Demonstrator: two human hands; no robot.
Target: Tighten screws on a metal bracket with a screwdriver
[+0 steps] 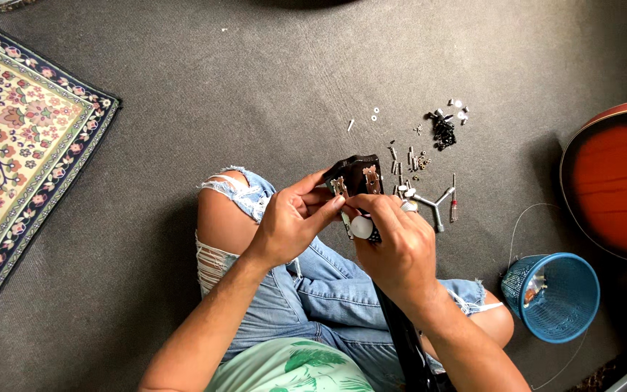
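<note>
I sit on the floor with a black guitar neck (403, 341) running up between my knees. Its black headstock (355, 176) shows metal tuner parts on its face. My left hand (289, 221) grips the headstock's left side, thumb and fingers pinching near a metal tuner. My right hand (395, 245) holds the headstock from the right, its fingers around a white tuner knob (361, 227).
Small screws, washers and metal tuner parts (416, 149) lie scattered on the grey carpet beyond the headstock, beside a T-shaped wrench (435, 205) and a small screwdriver (454, 205). A blue mesh basket (554, 296) and an orange guitar body (616, 181) stand right. A patterned rug (16, 149) lies left.
</note>
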